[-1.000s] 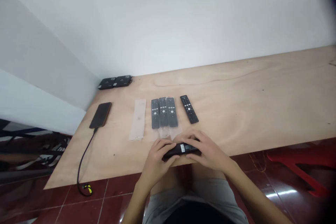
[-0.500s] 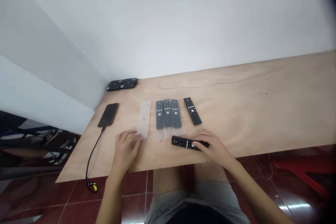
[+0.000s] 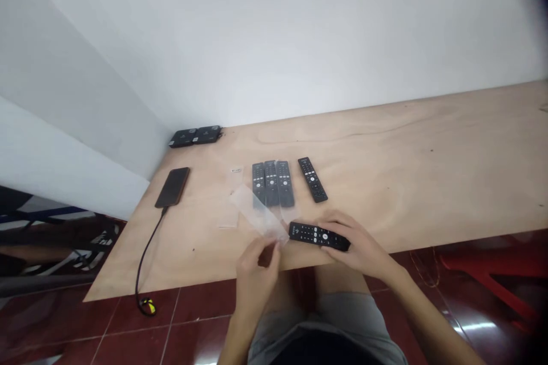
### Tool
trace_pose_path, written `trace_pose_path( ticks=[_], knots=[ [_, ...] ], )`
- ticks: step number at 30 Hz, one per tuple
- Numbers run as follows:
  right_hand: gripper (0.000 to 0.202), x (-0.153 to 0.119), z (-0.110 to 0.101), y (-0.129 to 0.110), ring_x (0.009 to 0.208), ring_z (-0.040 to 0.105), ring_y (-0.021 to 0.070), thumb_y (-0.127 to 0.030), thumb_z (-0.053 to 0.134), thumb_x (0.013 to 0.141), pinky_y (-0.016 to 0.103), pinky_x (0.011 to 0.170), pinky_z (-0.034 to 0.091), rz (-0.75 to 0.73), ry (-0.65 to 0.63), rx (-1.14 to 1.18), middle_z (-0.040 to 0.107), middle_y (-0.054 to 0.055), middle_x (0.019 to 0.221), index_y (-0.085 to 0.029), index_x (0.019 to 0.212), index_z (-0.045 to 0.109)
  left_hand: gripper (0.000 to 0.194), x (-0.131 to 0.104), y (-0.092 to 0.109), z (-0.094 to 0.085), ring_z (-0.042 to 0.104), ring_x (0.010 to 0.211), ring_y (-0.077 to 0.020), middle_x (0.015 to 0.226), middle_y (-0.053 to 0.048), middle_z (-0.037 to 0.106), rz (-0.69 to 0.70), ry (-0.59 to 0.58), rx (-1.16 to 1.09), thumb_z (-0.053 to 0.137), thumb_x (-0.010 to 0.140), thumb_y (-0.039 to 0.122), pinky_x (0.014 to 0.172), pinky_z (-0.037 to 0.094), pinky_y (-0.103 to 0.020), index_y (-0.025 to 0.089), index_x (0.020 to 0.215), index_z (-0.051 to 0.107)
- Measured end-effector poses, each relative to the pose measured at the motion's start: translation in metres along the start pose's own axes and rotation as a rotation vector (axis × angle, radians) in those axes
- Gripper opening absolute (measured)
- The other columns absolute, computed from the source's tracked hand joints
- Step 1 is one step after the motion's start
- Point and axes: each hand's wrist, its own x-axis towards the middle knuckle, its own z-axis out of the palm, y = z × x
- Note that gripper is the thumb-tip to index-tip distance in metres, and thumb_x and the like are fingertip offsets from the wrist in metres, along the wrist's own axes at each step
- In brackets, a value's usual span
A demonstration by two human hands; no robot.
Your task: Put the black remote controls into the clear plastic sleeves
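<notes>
Between the fingertips of my left hand [image 3: 259,265] is the end of a clear plastic sleeve [image 3: 257,214], which slants up to the left over the table. My right hand [image 3: 357,242] grips a black remote control [image 3: 314,235] near the table's front edge, its far end close to the sleeve's mouth. Three more remotes [image 3: 271,182] lie side by side in plastic sleeves behind the held sleeve, which partly covers them. Right of these lies a bare black remote [image 3: 312,179]. Another clear sleeve [image 3: 229,217] rests flat to the left.
A phone [image 3: 172,187] with a black cable [image 3: 148,256] plugged in lies at the left. Two black boxes [image 3: 207,134] stand at the back left corner by the wall. A red chair [image 3: 488,274] is on the floor at right.
My left hand has lifted a plastic sleeve and moved right with it, toward the remote. My right hand and its remote have shifted slightly right.
</notes>
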Motion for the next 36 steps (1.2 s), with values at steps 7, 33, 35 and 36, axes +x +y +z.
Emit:
trace_pose_path(
  ticks=[7, 33, 35, 36],
  knots=[
    [0.052, -0.015, -0.020, 0.004, 0.125, 0.068, 0.0314, -0.023, 0.081, 0.094, 0.050, 0.109, 0.058, 0.022, -0.095, 0.172, 0.072, 0.009, 0.131, -0.033, 0.144, 0.072, 0.012, 0.005, 0.011, 0.025, 0.072, 0.091, -0.0244, 0.094, -0.006, 0.077, 0.095, 0.027, 0.098, 0.068, 0.103, 0.025, 0.085, 0.061, -0.042, 0.024, 0.102, 0.079],
    [0.051, -0.008, -0.020, 0.004, 0.125, 0.065, 0.0338, -0.030, 0.086, 0.094, 0.055, 0.111, 0.053, -0.025, -0.086, 0.062, 0.075, 0.007, 0.131, -0.036, 0.143, 0.074, 0.080, 0.039, 0.008, -0.014, 0.052, 0.143, -0.0355, 0.149, -0.010, 0.065, 0.399, -0.578, 0.205, 0.084, 0.094, 0.022, 0.118, 0.051, -0.061, 0.037, 0.164, 0.048],
    [0.051, -0.008, -0.019, 0.003, 0.124, 0.065, 0.0340, -0.030, 0.087, 0.093, 0.055, 0.111, 0.053, -0.029, -0.089, 0.064, 0.075, 0.008, 0.131, -0.036, 0.142, 0.074, 0.080, 0.041, 0.005, -0.009, 0.054, 0.140, -0.0344, 0.143, -0.010, 0.070, 0.402, -0.581, 0.166, 0.084, 0.094, 0.023, 0.115, 0.054, -0.060, 0.037, 0.164, 0.047],
    [0.052, -0.007, -0.019, 0.003, 0.125, 0.065, 0.0340, -0.029, 0.087, 0.093, 0.055, 0.112, 0.052, -0.032, -0.098, 0.062, 0.075, 0.008, 0.131, -0.036, 0.143, 0.074, 0.078, 0.041, 0.005, -0.005, 0.056, 0.138, -0.0338, 0.140, -0.010, 0.071, 0.403, -0.574, 0.148, 0.084, 0.095, 0.024, 0.114, 0.055, -0.059, 0.036, 0.163, 0.048]
  ],
)
